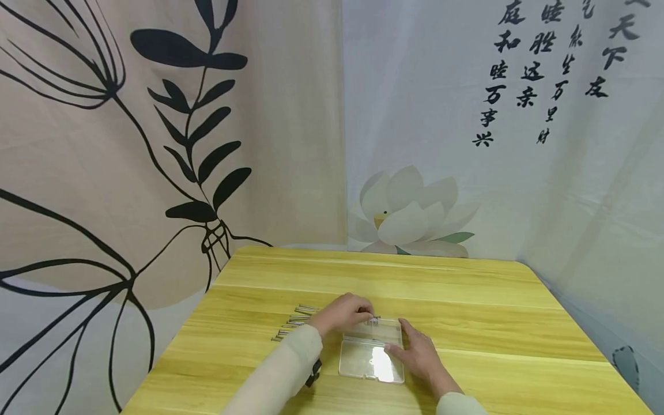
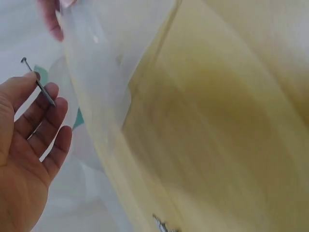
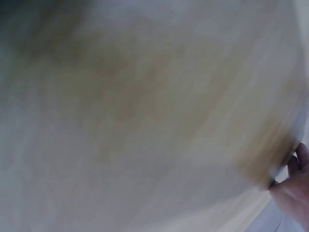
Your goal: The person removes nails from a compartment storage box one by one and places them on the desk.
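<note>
A clear plastic box (image 1: 358,360) lies opened flat on the table, its two halves joined along a middle hinge. Over the box's far left part is my left hand (image 1: 344,312). In the left wrist view it pinches a thin metal nail (image 2: 46,93) between thumb and fingers, the flat head sticking out past the thumb. My right hand (image 1: 421,351) grips the box's right side, fingers at the far corner and thumb near the hinge. Small metal pieces (image 1: 373,320) show beside the left fingers at the box's far half. Several loose nails (image 1: 293,324) lie left of the box, partly behind my left forearm.
The wooden table (image 1: 493,311) extends beyond the box on all sides. Behind its far edge hangs a printed curtain (image 1: 290,144). A dark strap piece (image 1: 313,373) shows at the left wrist. Most of the right wrist view is blurred.
</note>
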`<act>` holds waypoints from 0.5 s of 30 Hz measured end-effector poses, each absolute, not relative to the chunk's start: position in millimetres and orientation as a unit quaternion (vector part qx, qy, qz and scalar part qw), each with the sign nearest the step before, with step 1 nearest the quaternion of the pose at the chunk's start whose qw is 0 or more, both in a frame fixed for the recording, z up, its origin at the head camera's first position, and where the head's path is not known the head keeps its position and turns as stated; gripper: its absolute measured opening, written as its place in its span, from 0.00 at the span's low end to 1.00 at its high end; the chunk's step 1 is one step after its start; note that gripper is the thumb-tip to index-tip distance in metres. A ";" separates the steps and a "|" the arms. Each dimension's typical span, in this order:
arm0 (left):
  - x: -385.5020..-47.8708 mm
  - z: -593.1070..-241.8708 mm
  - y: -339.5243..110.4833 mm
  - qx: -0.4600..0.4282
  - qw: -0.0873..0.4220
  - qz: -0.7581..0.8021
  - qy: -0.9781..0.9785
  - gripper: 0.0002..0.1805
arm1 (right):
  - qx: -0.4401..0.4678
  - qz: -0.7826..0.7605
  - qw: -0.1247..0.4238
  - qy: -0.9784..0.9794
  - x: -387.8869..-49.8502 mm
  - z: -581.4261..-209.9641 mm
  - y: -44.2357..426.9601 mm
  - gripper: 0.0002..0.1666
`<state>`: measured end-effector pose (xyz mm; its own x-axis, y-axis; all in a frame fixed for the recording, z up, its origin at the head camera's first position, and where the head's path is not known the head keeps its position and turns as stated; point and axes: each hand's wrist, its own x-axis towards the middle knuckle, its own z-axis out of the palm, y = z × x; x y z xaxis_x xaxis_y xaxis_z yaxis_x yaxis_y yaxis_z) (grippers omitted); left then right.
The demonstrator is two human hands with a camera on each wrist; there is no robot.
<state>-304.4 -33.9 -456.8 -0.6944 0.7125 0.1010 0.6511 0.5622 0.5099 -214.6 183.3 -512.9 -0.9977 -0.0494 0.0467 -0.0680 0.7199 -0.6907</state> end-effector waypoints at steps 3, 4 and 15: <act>-308.1 -451.1 -45.3 0.363 0.076 0.294 0.881 0.09 | 0.032 0.375 0.014 -0.927 -214.3 -513.0 182.5 0.49; -309.6 -449.7 -49.8 0.353 0.082 0.308 0.880 0.09 | 0.032 0.375 0.013 -0.926 -214.1 -513.0 182.3 0.49; -331.4 -443.3 -106.5 0.283 0.084 0.396 0.869 0.07 | 0.036 0.373 0.020 -0.927 -213.5 -509.8 182.3 0.49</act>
<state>-331.4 -106.5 -443.3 -0.8256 0.5588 0.0779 0.4254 0.5260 0.7364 -213.5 182.3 -509.8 -0.9965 -0.0522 0.0648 -0.0825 0.7196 -0.6895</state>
